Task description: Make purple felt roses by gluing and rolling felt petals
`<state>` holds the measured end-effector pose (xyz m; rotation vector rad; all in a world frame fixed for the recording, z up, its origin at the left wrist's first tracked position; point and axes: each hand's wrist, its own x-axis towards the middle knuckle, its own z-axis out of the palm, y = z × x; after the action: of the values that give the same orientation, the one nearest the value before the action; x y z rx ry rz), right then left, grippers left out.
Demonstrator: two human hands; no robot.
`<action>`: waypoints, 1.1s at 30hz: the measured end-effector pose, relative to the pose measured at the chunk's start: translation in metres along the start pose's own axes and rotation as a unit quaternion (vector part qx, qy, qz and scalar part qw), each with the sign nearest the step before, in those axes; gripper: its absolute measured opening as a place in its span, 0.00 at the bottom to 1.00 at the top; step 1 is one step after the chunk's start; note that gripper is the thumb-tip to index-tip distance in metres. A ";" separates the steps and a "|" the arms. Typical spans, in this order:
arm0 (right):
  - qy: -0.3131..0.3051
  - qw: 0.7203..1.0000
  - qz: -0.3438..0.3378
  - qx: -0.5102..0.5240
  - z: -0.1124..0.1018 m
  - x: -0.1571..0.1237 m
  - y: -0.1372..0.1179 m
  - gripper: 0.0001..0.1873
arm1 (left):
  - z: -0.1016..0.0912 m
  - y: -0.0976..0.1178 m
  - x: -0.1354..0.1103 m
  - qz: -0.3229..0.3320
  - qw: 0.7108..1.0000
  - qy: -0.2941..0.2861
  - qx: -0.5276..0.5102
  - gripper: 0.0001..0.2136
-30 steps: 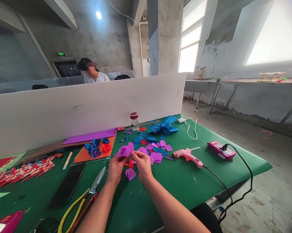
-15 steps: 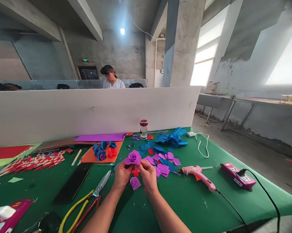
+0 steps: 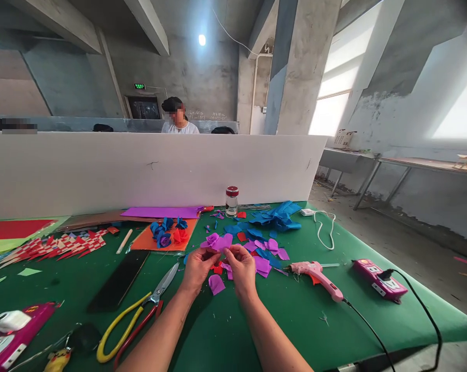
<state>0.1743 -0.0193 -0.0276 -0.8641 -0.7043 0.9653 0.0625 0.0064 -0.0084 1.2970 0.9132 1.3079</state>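
Observation:
Over the middle of the green table, my left hand [image 3: 197, 269] pinches the underside of a purple paper rose [image 3: 211, 239]. My right hand [image 3: 241, 264] is closed on a loose purple petal [image 3: 224, 241], whose left edge meets the side of the rose. Whether the two are joined there I cannot tell. Just below my fingers a single purple petal [image 3: 216, 284] lies on the table. More purple petals [image 3: 261, 265] are scattered right of my right hand, mixed with blue and red pieces. My fingertips partly hide the bottom of the rose.
A pink glue gun [image 3: 314, 273] lies to the right, its cord running toward a magenta power strip [image 3: 380, 280]. Scissors [image 3: 155, 294] and a black slab [image 3: 119, 281] are on the left. A lidded jar [image 3: 231, 201] stands before the white partition [image 3: 179, 170]; behind it is a person [image 3: 179, 121].
My right hand now holds a purple petal out against the rose's right side. The rose has tilted and shifted slightly left. The camera view has moved a little.

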 end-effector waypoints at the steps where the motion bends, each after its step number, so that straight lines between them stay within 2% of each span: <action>1: 0.001 1.000 -0.009 -0.008 0.000 0.000 0.000 0.12 | 0.001 0.001 0.000 -0.006 1.000 -0.003 -0.003 0.14; 5: 0.000 0.998 -0.040 -0.054 0.002 0.000 -0.001 0.10 | 0.002 0.001 -0.001 -0.021 1.000 -0.009 -0.004 0.14; 14: -0.037 0.999 -0.006 0.015 0.008 -0.007 -0.011 0.09 | 0.002 0.000 -0.001 -0.009 1.000 0.010 0.015 0.11; 19: -0.030 1.000 -0.004 -0.009 0.001 -0.003 -0.004 0.09 | 0.001 -0.004 -0.002 -0.042 0.999 0.003 0.011 0.12; 25: -0.043 0.998 -0.008 -0.035 -0.006 0.001 0.002 0.09 | 0.001 -0.006 -0.001 -0.042 0.999 -0.001 -0.018 0.14; 30: 0.001 1.000 -0.005 -0.024 -0.006 0.004 0.004 0.11 | 0.003 -0.002 -0.003 -0.045 0.999 0.015 -0.013 0.14; 33: 0.040 0.997 0.035 0.063 -0.007 0.007 0.004 0.14 | 0.006 0.002 -0.005 -0.030 0.998 0.054 -0.025 0.12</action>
<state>0.1808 -0.0139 -0.0336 -0.8155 -0.5422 1.0220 0.0674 0.0007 -0.0065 1.1604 0.9804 1.3556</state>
